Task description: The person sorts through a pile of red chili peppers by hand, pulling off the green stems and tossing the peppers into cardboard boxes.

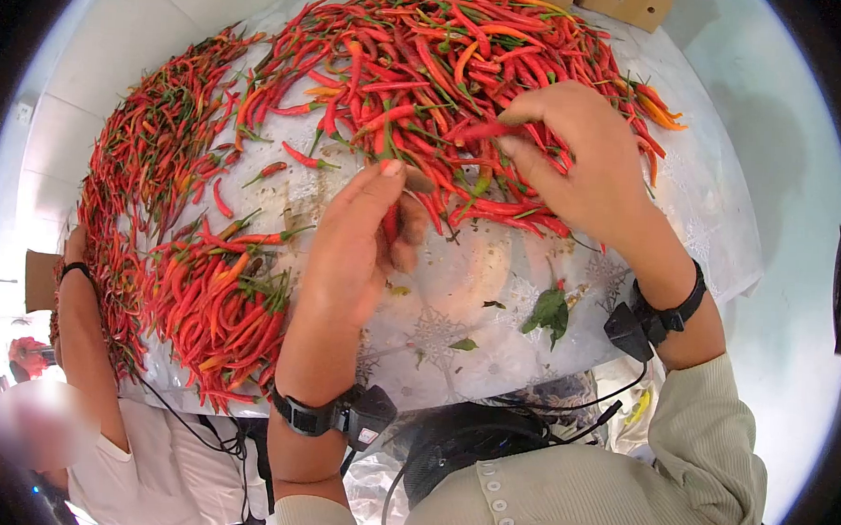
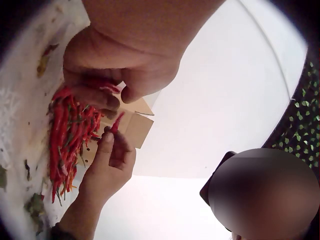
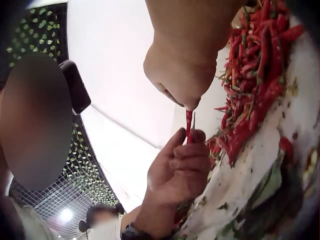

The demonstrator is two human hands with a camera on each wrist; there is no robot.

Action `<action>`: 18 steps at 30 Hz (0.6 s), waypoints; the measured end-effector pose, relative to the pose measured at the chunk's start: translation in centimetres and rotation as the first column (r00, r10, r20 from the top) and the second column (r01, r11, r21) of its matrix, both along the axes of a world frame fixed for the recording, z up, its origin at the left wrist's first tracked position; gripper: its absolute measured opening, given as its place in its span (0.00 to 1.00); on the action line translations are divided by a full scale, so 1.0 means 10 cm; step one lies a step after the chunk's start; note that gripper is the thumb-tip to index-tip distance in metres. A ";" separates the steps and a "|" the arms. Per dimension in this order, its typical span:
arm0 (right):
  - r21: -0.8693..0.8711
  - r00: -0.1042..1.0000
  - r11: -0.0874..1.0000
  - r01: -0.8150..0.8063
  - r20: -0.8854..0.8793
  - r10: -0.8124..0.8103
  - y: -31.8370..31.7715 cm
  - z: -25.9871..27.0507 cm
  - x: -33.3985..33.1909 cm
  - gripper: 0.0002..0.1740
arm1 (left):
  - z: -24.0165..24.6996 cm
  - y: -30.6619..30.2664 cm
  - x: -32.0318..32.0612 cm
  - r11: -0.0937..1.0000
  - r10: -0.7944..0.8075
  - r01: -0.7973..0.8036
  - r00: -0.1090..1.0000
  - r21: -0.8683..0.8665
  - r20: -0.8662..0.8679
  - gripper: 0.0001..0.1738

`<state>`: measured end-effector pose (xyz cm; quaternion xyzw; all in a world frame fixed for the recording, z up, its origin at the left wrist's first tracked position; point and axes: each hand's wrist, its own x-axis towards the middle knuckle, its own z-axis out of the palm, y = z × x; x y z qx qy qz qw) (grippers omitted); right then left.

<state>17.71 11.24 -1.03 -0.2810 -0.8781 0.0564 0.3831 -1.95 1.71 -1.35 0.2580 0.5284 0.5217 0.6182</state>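
Note:
Above the near edge of a big heap of red chilies (image 1: pixel 429 66), my left hand (image 1: pixel 351 231) curls its fingers round red chilies, one with its green stem up by the thumb. To its right, my right hand (image 1: pixel 584 162) pinches a single red chili (image 1: pixel 487 131) between thumb and fingers. The left wrist view has my left hand (image 2: pixel 120 65) close up with red chili in its grip, and my right hand (image 2: pixel 107 170) beyond it. In the right wrist view, my right hand (image 3: pixel 182 75) holds a chili (image 3: pixel 189 120) just over my left hand (image 3: pixel 177 175).
A smaller pile of chilies (image 1: pixel 217 310) lies left of my left forearm, and a long heap (image 1: pixel 153 148) runs along the left side. Loose leaves (image 1: pixel 550 312) lie on the plastic-covered table (image 1: pixel 473 349). Another person (image 1: pixel 168 467) sits at lower left. Cardboard boxes (image 1: pixel 629 4) stand behind.

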 end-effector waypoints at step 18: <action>-0.093 0.979 0.996 -0.011 0.202 0.030 0.01 -0.21 -0.05 0.09 | -0.02 -0.03 -0.03 0.998 0.009 -0.017 0.989 0.053 0.146 0.10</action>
